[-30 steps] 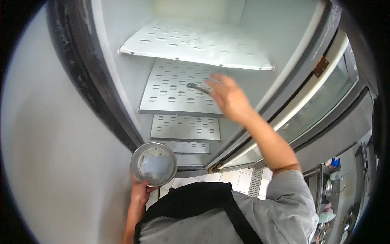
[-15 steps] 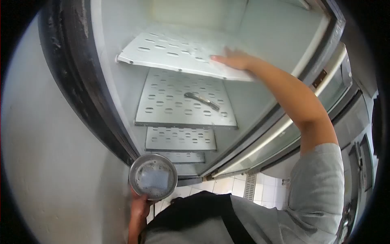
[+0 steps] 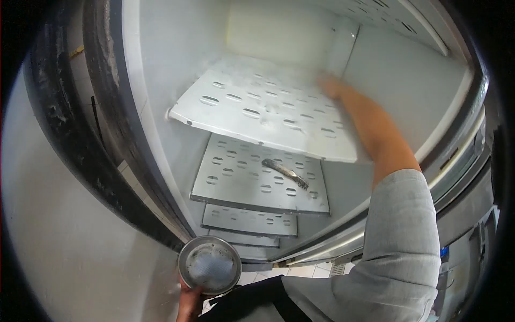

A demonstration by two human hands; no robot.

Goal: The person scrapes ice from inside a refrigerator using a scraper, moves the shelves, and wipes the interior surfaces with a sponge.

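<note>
My left hand (image 3: 190, 301) grips a round metal bowl (image 3: 184, 266) from below and the side. Soapy water fills it, with a pale blue cloth or pad (image 3: 212, 268) lying in the foam. My right hand (image 3: 330, 86) reaches deep over a white slotted shelf (image 3: 236, 121) inside a tall fridge-like cabinet, near its back right. Motion blurs its fingers, so whether it holds anything cannot be seen. Wet, foamy streaks show on this shelf. One level down, a brush with a worn handle (image 3: 284, 173) lies on a second slotted shelf (image 3: 230, 188).
More slotted shelves (image 3: 249, 221) sit lower in the cabinet, and another (image 3: 375, 16) hangs overhead. The open door with its dark seal (image 3: 80, 134) stands at the left. Tiled floor (image 3: 300, 271) shows below, and metal cabinets (image 3: 466, 231) stand at the right.
My right hand has gone from the shelf's front right part to deeper at the back. The view has come closer to the cabinet. My left hand still holds the bowl.
</note>
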